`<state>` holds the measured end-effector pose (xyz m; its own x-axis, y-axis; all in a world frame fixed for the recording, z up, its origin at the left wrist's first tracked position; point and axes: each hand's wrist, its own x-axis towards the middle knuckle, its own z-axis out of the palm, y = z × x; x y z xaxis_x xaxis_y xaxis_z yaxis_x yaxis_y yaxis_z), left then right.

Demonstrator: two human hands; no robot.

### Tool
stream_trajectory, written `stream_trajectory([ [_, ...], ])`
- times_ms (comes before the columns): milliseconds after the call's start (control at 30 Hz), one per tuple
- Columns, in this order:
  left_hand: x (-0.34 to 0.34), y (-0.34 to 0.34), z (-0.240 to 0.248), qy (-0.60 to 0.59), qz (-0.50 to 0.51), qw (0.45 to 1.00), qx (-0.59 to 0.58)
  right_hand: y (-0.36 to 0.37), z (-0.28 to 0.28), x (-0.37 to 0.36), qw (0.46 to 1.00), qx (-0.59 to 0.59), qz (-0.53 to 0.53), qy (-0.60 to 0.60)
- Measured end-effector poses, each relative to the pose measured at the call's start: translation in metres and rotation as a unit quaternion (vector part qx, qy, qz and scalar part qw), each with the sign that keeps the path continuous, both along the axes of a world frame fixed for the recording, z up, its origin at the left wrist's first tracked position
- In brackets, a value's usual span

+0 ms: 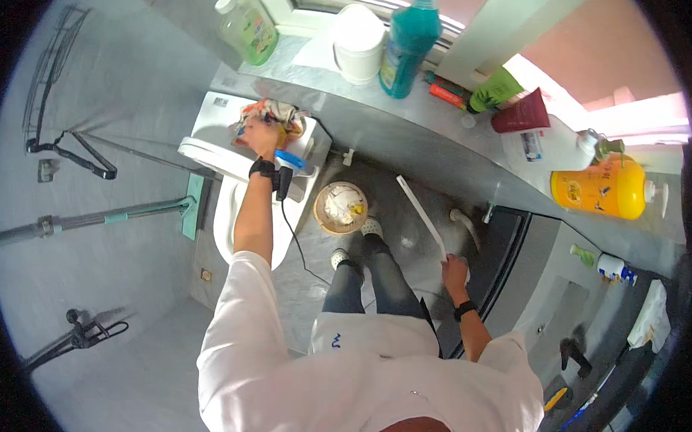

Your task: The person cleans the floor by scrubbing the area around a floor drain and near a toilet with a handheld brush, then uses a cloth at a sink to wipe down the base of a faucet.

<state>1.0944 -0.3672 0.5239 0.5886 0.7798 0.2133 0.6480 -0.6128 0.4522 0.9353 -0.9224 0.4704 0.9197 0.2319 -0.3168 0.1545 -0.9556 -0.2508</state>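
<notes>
My left hand (pixel 261 135) reaches far forward to the white toilet tank top (pixel 214 118), its fingers closed on a crumpled, multicoloured cloth (pixel 283 114). Just below that wrist are a blue object (pixel 291 160), whose kind I cannot make out, and a small black device (pixel 285 183) trailing a thin cable. Lower down on the right, my right hand (pixel 455 271) grips the near end of a long, flat white stick (pixel 421 216), which slants forward and left above the dark floor. The white toilet seat (pixel 218 156) stands raised beside my left forearm.
A round waste bin (pixel 318 214) with white paper stands by my feet. Along the window ledge are a green bottle (pixel 252 36), a white tub (pixel 358 48), a teal bottle (pixel 410 50) and a yellow pump bottle (pixel 600 188). A flat mop (pixel 192 208) leans left; a sink (pixel 551 315) lies right.
</notes>
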Motion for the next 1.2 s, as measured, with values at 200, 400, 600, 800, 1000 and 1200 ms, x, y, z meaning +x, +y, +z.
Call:
stream_trajectory([
  [200,-0.021,-0.067,0.036,0.001,-0.036,0.996,0.085,0.002,0.026,-0.002,0.999,0.007,-0.037,0.001],
  [400,-0.077,-0.221,0.140,0.000,-0.651,0.759,-0.024,0.033,0.067,-0.009,0.989,0.052,-0.030,-0.136],
  [600,-0.121,-0.230,0.114,0.099,-0.705,0.687,0.145,0.050,0.108,-0.041,0.984,0.026,-0.039,-0.171],
  [800,-0.167,-0.222,0.108,0.158,-0.714,0.676,0.088,0.054,0.133,-0.099,0.988,-0.030,-0.078,-0.133],
  [1000,-0.209,-0.221,0.112,0.138,-0.722,0.677,0.041,0.054,0.146,-0.139,0.981,0.010,-0.119,-0.151],
  [1200,-0.233,-0.214,0.104,0.229,-0.692,0.684,0.012,0.046,0.159,-0.175,0.938,0.121,-0.148,-0.288],
])
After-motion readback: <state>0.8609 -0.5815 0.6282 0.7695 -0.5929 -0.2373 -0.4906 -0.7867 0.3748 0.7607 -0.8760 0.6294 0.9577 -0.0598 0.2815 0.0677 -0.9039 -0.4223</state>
